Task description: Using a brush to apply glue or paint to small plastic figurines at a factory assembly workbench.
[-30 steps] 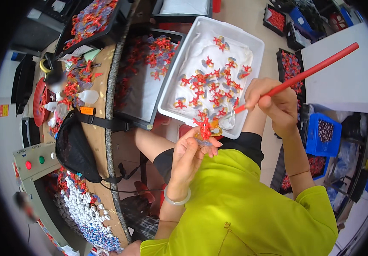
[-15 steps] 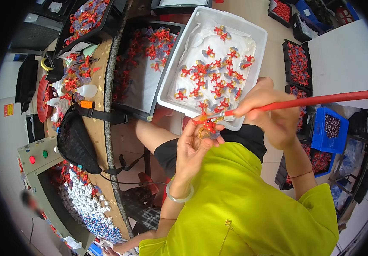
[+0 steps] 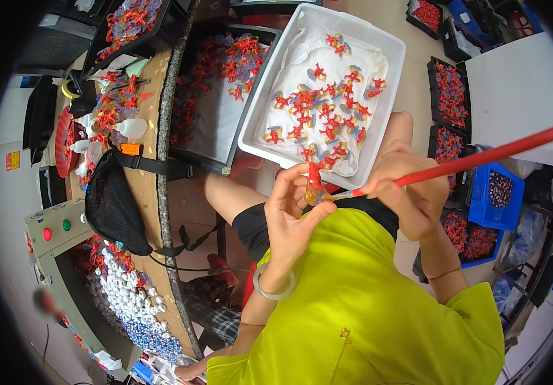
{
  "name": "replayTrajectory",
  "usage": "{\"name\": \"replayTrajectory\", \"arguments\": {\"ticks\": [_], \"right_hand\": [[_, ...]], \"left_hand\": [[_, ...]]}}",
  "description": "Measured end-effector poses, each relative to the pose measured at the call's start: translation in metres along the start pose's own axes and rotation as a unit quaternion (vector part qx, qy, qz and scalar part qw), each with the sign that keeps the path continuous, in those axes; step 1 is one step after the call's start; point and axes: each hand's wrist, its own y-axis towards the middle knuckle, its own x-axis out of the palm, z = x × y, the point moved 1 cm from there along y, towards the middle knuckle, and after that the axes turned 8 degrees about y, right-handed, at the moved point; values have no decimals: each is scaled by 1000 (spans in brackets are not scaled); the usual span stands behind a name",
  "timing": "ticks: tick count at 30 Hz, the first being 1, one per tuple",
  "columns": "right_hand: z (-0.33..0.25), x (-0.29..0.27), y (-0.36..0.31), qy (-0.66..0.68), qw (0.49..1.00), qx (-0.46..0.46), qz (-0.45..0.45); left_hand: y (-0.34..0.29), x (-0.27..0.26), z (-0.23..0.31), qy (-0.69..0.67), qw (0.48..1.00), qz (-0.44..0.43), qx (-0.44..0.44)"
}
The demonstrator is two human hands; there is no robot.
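Observation:
Between the thumb and fingers of my left hand is a small red toy figure on a clear yellowish base. My right hand is closed round a long paintbrush with a red handle. The brush's tip reaches the lower part of the figure, by its base; whether it touches cannot be made out. Just beyond both hands, a white tray lined with white sheet holds several like figures with red bodies and clear grey and yellow bases.
A black tray with more figures lies left of the white one. The workbench bears a black mesh bag, white bottles and a machine with buttons. Crates and a blue bin stand on the right.
The figure in my left hand has been turned, so its red part points up and away. The brush tip has shifted from its upper body to the base area. The tray looks slightly shifted.

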Motion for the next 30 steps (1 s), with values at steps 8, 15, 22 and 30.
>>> {"name": "replayTrajectory", "arguments": {"ticks": [8, 15, 22, 30], "right_hand": [[22, 38, -9, 57, 986, 125, 95], [46, 54, -21, 265, 925, 206, 179], [36, 36, -8, 186, 959, 179, 116], [11, 16, -3, 122, 991, 59, 3]], "left_hand": [[3, 0, 0, 388, 897, 122, 170], [2, 1, -1, 70, 986, 110, 103], [-2, -24, -13, -69, 997, -7, -22], [0, -21, -3, -4, 998, 55, 29]]}}
